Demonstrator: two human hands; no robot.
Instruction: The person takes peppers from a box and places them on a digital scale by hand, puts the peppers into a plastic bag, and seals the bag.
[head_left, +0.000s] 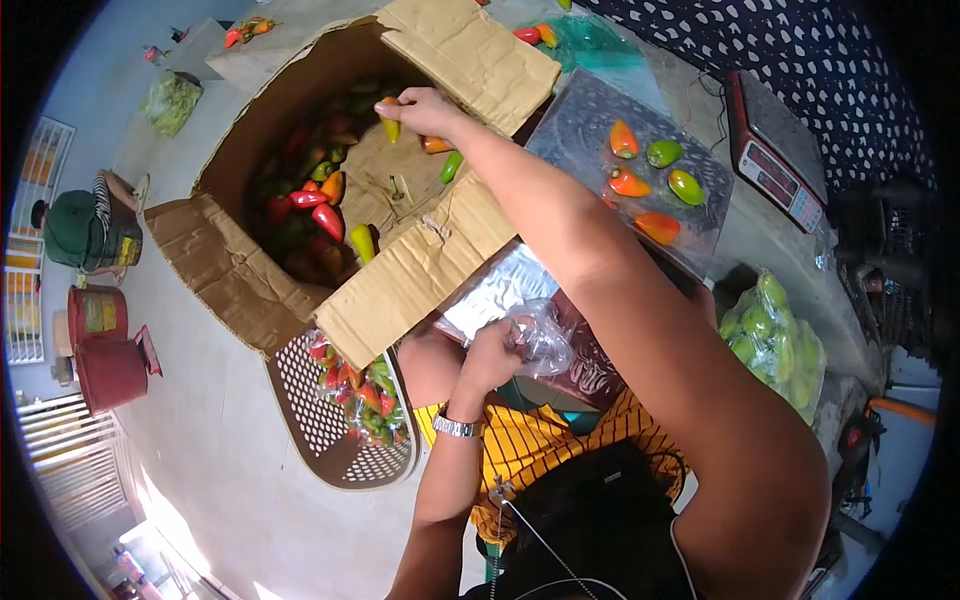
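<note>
My right hand [425, 112] reaches into the open cardboard box [420, 262], its fingers closed on a yellow-orange pepper [391, 128]. Red, green, yellow and orange peppers [328, 221] lie in the box, several of them in its shadowed far side. Low in front of the box, my left hand [495, 355], with a watch at the wrist, grips a clear plastic bag [545, 340]. What the bag holds, if anything, cannot be made out. Beside my right forearm, several orange and green peppers [657, 228] rest on a plastic-covered board [580, 120].
A perforated basket [300, 400] with bagged peppers [365, 400] stands left of my legs. A digital scale [775, 150] is at the upper right, above a bag of green produce [775, 335]. Red buckets [105, 350] and a person in green [85, 230] are at the far left.
</note>
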